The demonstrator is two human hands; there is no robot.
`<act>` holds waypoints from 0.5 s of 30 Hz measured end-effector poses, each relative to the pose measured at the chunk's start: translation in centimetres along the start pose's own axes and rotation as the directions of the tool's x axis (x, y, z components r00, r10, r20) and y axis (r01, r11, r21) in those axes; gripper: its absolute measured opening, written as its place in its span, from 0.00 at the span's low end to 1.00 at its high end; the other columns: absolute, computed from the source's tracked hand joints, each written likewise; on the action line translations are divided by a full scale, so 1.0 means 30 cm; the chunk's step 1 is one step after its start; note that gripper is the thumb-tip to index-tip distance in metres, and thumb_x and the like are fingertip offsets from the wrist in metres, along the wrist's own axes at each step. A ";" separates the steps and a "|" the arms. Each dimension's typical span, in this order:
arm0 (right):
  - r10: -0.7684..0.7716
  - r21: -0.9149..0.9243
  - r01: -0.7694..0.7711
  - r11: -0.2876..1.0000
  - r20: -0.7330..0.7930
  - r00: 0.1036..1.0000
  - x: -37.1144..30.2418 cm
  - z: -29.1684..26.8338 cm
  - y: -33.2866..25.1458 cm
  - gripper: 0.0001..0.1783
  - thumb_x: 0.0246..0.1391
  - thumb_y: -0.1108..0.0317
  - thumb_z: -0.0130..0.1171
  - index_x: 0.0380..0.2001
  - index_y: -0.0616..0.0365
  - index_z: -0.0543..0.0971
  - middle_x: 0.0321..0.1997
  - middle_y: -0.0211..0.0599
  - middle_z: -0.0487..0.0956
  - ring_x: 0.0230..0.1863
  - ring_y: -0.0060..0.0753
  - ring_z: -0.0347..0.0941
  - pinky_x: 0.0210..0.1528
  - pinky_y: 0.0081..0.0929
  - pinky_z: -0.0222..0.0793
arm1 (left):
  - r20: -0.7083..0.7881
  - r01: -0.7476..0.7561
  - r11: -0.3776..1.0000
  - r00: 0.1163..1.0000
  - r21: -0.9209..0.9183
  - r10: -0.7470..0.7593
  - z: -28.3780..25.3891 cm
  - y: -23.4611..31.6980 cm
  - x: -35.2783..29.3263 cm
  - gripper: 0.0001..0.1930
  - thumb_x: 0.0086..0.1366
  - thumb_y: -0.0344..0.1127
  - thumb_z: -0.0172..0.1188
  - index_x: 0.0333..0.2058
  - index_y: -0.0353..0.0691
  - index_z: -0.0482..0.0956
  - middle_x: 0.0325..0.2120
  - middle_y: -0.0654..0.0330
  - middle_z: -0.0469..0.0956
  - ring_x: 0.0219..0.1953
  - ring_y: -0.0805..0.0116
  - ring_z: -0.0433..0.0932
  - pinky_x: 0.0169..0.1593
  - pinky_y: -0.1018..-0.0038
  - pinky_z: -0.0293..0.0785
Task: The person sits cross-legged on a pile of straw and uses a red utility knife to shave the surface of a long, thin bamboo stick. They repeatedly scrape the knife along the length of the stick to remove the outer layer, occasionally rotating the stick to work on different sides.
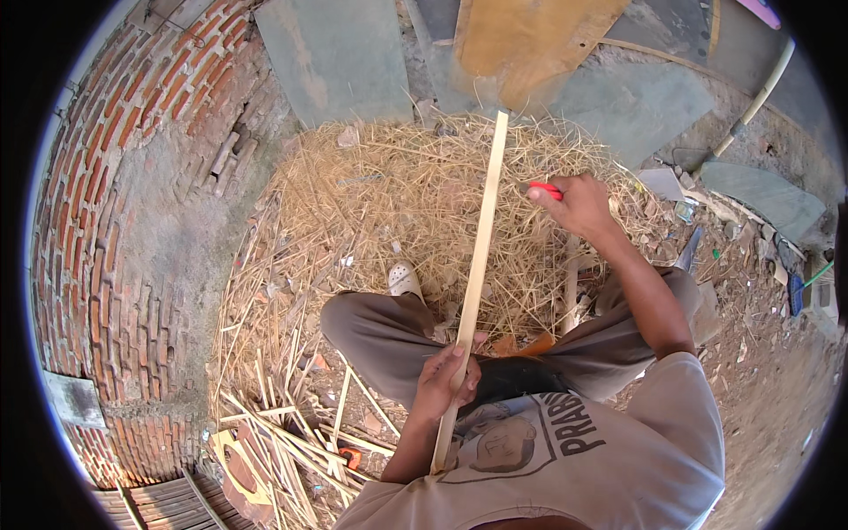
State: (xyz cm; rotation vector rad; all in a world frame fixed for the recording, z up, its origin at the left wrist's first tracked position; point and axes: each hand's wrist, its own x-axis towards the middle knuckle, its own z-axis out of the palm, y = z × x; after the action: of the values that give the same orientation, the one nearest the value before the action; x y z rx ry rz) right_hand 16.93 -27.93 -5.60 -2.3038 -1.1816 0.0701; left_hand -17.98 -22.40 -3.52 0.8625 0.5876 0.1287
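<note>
Sitting on dirt ground [777, 397] heaped with bamboo shavings [389, 203], a brick wall [124, 177] to my left, I grip a long bamboo strip [477, 256] in my left hand [449, 378]; my right hand [579, 205] clasps a red-handled tool [546, 189] just beside it.

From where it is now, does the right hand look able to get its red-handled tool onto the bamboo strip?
Probably yes. The right hand holds the red-handled tool just beside the bamboo strip, with nothing between them; the left hand grips the strip lower down.

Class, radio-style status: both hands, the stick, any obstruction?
Left hand grips bamboo stick. Right hand holds red-handled tool beside it. Straw pile beneath, nothing blocking.
</note>
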 end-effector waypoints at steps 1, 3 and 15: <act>-0.139 -0.014 0.139 0.990 0.020 0.990 -0.058 0.024 -0.073 0.41 0.47 0.23 0.49 0.15 0.56 0.78 0.12 0.41 0.73 0.17 0.47 0.74 0.23 0.41 0.68 | -0.028 -0.009 1.000 1.000 0.025 0.010 0.017 0.011 0.015 0.23 0.75 0.42 0.39 0.59 0.30 0.65 0.17 0.62 0.68 0.10 0.78 0.60 0.16 0.83 0.62; -0.339 -0.024 0.340 0.940 0.046 0.940 -0.140 0.036 -0.170 0.39 0.45 0.25 0.54 0.11 0.55 0.76 0.10 0.39 0.71 0.14 0.44 0.71 0.19 0.39 0.66 | -0.055 -0.056 0.993 0.997 0.106 0.062 0.035 0.016 0.039 0.23 0.75 0.42 0.39 0.59 0.31 0.65 0.17 0.62 0.68 0.10 0.79 0.61 0.16 0.83 0.61; -0.377 -0.015 0.376 0.926 -0.032 0.926 -0.120 0.069 -0.154 0.38 0.41 0.24 0.56 0.10 0.52 0.75 0.08 0.36 0.69 0.11 0.41 0.69 0.16 0.36 0.64 | -0.077 -0.060 0.921 0.992 0.385 0.097 0.088 0.015 0.026 0.19 0.76 0.41 0.40 0.59 0.38 0.68 0.17 0.68 0.66 0.13 0.85 0.59 0.17 0.86 0.56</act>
State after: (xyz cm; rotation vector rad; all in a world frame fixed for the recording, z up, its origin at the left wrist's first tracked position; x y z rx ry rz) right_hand 10.73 -27.61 -5.80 -2.0348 -1.5860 -0.1165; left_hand -15.85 -23.62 -2.19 1.2661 0.6792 0.1308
